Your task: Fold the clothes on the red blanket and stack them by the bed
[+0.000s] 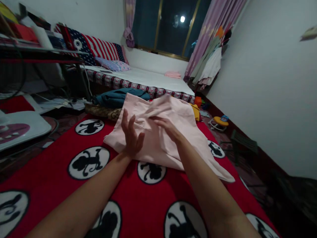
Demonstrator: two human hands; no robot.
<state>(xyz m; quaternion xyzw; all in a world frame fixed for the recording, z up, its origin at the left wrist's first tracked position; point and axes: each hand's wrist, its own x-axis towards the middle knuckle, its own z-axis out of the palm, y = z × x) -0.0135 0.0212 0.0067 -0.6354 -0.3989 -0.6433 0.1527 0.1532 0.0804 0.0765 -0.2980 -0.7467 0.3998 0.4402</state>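
Observation:
A pale pink cloth (pixel 170 145) lies spread over a red blanket (pixel 56 178) printed with black monkey figures in white circles. Its exact kind is unclear. Near its far edge a fold stands up, blurred by motion. My left hand (pixel 132 137) is over the cloth's left part, fingers apart and holding nothing. At the middle, beside the raised fold, my right hand (pixel 168 127) reaches in with its fingers stretched out over the fabric. Its thumb is hidden, and whether the fingertips touch the fold is hard to see.
Beyond the cloth lie a folded teal cloth (pixel 121 97) and a brown patterned one (pixel 104 111). A bed (pixel 148 77) stands under the window. To the left are a cluttered desk (pixel 44 49) and a white plastic seat (pixel 24 129); a small yellow stool (pixel 220 121) stands right.

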